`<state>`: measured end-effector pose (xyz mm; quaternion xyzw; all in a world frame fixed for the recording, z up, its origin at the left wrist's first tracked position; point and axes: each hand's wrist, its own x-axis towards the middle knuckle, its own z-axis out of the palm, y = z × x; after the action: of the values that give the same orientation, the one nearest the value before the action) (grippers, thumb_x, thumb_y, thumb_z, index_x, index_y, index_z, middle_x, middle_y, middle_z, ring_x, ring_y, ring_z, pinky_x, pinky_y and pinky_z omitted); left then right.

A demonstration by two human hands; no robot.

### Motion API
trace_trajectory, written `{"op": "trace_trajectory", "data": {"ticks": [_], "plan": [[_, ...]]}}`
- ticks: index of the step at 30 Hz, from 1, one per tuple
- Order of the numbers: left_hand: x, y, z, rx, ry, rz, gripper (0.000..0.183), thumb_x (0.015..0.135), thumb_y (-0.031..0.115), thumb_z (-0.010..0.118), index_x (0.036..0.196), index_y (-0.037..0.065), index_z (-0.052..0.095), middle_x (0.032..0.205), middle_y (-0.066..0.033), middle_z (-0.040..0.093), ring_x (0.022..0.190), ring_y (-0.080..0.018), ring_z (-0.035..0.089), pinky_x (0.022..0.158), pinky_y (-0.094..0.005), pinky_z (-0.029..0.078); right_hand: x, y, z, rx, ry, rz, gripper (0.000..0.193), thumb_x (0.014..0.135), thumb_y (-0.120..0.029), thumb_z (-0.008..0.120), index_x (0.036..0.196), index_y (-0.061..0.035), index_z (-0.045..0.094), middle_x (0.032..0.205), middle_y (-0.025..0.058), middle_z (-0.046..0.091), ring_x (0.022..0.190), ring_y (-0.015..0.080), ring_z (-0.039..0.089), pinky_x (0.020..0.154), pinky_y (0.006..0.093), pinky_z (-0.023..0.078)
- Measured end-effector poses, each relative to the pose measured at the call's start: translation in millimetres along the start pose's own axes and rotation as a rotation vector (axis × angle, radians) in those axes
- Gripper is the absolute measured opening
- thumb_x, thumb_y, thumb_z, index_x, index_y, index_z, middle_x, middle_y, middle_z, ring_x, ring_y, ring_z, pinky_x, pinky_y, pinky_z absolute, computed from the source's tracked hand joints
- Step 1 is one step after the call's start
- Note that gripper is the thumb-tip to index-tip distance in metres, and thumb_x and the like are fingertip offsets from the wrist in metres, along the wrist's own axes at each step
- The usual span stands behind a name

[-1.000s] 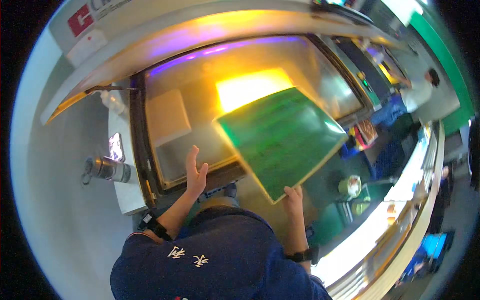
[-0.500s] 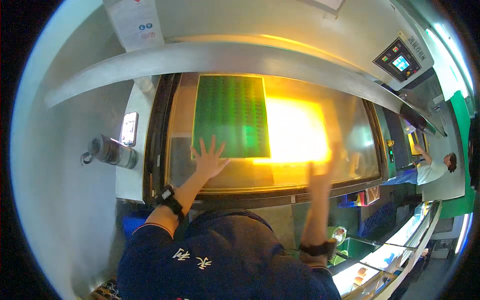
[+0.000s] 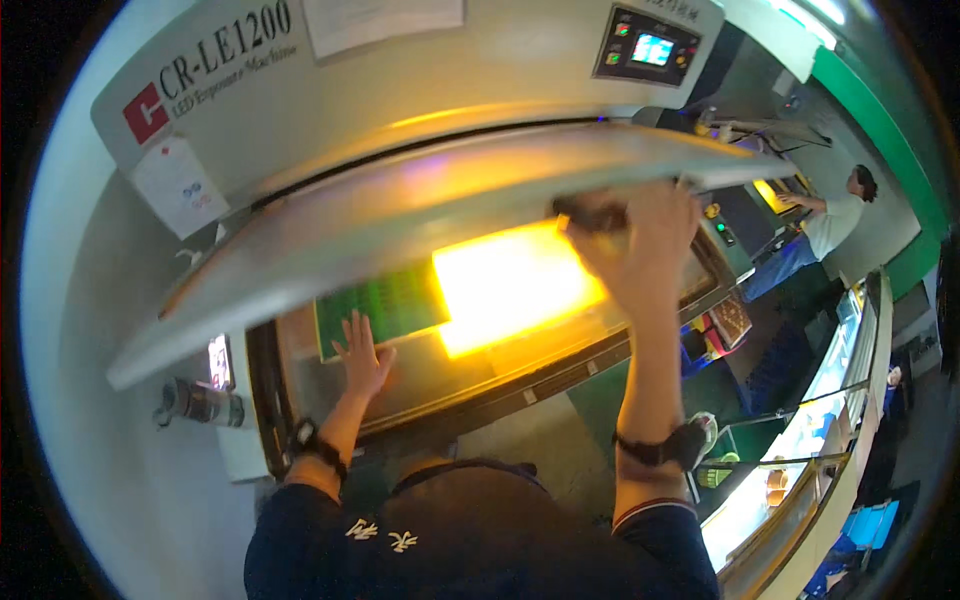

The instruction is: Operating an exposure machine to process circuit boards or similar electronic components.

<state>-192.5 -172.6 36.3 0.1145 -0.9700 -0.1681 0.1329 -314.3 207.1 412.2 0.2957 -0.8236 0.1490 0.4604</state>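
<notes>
Green board (image 3: pixel 385 305) under left hand (image 3: pixel 362 355) (flat).

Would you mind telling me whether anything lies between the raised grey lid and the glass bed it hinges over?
Yes. The left hand rests flat on the glass bed, at the edge of the green circuit board, under the raised grey lid. The right hand grips the lid's front edge at a dark handle.

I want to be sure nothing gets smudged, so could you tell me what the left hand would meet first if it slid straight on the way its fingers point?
Most likely the green panel: the left hand lies flat on the glass bed, fingertips just short of its near edge.
</notes>
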Motion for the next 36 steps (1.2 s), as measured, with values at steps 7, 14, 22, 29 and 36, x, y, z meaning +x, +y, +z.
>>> {"op": "trace_trajectory", "data": {"ticks": [7, 14, 22, 29, 36], "plan": [[-72, 149, -69, -0.785, -0.652, 0.475, 0.061, 0.096, 0.029, 0.06, 0.148, 0.004, 0.04, 0.155, -0.0185, 0.036, 0.147, -0.0333, 0.028, 0.12, -0.0449, 0.021, -143, -23, -24, 0.029, -0.263, 0.198, 0.033, 0.065, -0.038, 0.085, 0.084, -0.0169, 0.067, 0.085, 0.0026, 0.061, 0.093, 0.0254, 0.057, 0.105, 0.0507, 0.031], [-79, 212, -86, -1.015, -1.133, 0.799, 0.066, 0.096, 0.042, 0.06, 0.15, 0.009, 0.039, 0.154, -0.0153, 0.04, 0.142, -0.0297, 0.037, 0.118, -0.0452, 0.027, -237, -28, 10, 0.052, -1.271, 0.205, 0.038, 0.07, -0.049, 0.079, 0.075, -0.0122, 0.073, 0.072, 0.0097, 0.068, 0.072, 0.0309, 0.067, 0.073, 0.0444, 0.053], [42, 76, 16, 0.06, -0.362, 0.077, 0.079, 0.092, 0.067, 0.045, 0.152, 0.018, 0.035, 0.163, -0.0095, 0.021, 0.147, -0.0441, 0.016, 0.108, -0.0757, 0.015, -349, -29, 79, -0.096, -1.565, 0.18, 0.046, 0.075, -0.055, 0.077, 0.09, -0.0115, 0.075, 0.089, 0.009, 0.073, 0.085, 0.0296, 0.071, 0.071, 0.0438, 0.056], [13, 46, 26, 0.187, -0.244, 0.156, 0.084, 0.088, 0.068, 0.05, 0.156, 0.023, 0.028, 0.165, -0.0036, 0.015, 0.15, -0.0427, 0.004, 0.111, -0.0752, 0.0, -368, -25, 95, -0.068, -1.683, 0.181, 0.052, 0.075, -0.063, 0.071, 0.089, -0.013, 0.076, 0.084, 0.0082, 0.072, 0.083, 0.0298, 0.071, 0.071, 0.0427, 0.054], [18, 44, 21, 0.182, -0.225, 0.15, 0.086, 0.085, 0.067, 0.054, 0.155, 0.022, 0.031, 0.165, -0.0038, 0.016, 0.151, -0.042, 0.005, 0.112, -0.0741, 0.002, -359, -36, 88, -0.093, -1.541, 0.176, 0.045, 0.077, -0.058, 0.071, 0.086, -0.0136, 0.075, 0.078, 0.0105, 0.071, 0.078, 0.0295, 0.07, 0.08, 0.0443, 0.049]]}}
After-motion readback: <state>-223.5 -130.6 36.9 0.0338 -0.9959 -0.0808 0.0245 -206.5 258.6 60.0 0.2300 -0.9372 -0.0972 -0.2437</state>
